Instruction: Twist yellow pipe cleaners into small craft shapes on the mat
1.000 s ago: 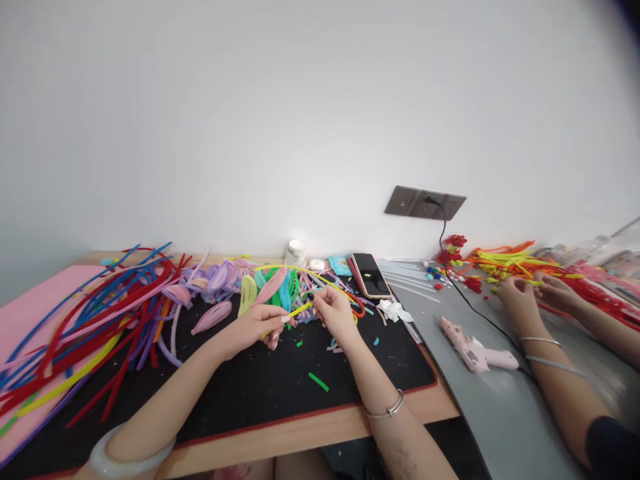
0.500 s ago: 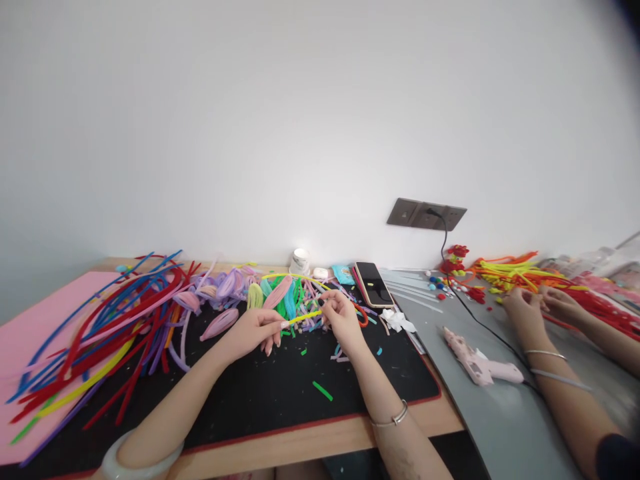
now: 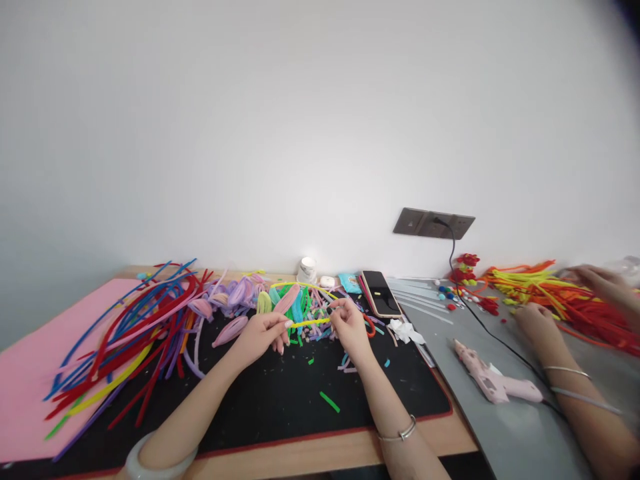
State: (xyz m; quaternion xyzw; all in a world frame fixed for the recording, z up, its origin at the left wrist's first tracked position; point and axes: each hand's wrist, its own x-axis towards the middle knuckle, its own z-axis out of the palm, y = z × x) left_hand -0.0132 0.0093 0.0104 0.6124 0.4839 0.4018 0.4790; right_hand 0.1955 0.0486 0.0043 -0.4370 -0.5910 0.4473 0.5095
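Note:
My left hand (image 3: 263,333) and my right hand (image 3: 349,324) pinch the two ends of a short yellow pipe cleaner (image 3: 309,323), held level above the black mat (image 3: 270,407). Behind the hands lies a heap of folded pastel pipe-cleaner shapes (image 3: 280,300) in pink, purple, green and yellow. Small cut bits, among them a green piece (image 3: 330,401), are scattered over the mat.
Long red, blue and yellow pipe cleaners (image 3: 130,333) sprawl at the left over a pink sheet (image 3: 25,380). A phone (image 3: 380,292) and a white jar (image 3: 307,269) stand at the back. On the grey surface, a pink glue gun (image 3: 493,381); another person's hands (image 3: 537,323) sort orange pipe cleaners (image 3: 550,287).
The view has shifted, so everything sits a little lower and to the right. My hands still hold the yellow pipe cleaner, now more level. The other person's far hand has reached toward the right.

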